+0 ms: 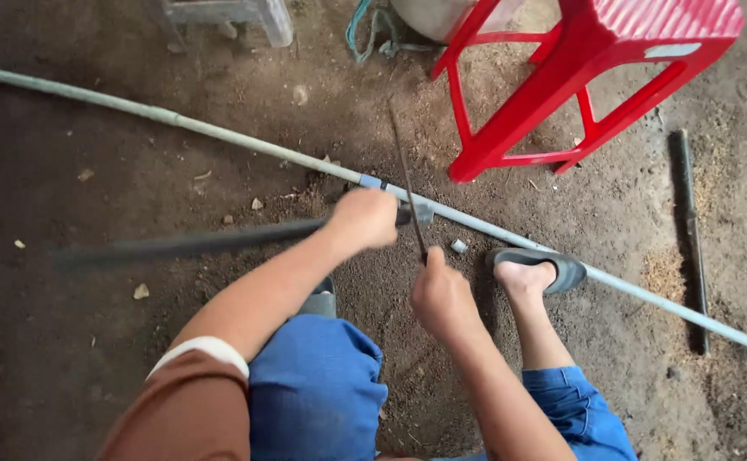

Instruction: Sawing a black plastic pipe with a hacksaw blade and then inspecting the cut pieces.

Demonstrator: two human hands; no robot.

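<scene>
Item: long grey pipe [245,145], lying slantwise across the dirt floor [66,341], from upper left to lower right; our sandalled foot [531,271] rests on it.

Left hand [363,218]: we close it in a fist round a dark bar [194,243], blurred, stretching leftward, its near end at the pipe's pale joint [373,181].

Right hand [440,294]: we close it round the lower end of a thin dark blade [407,192], which stands steeply and crosses the pipe just beside the joint.

Nearby: red plastic stool [587,77] beyond the pipe; dark rod [691,230] on the ground at right, apart.
</scene>
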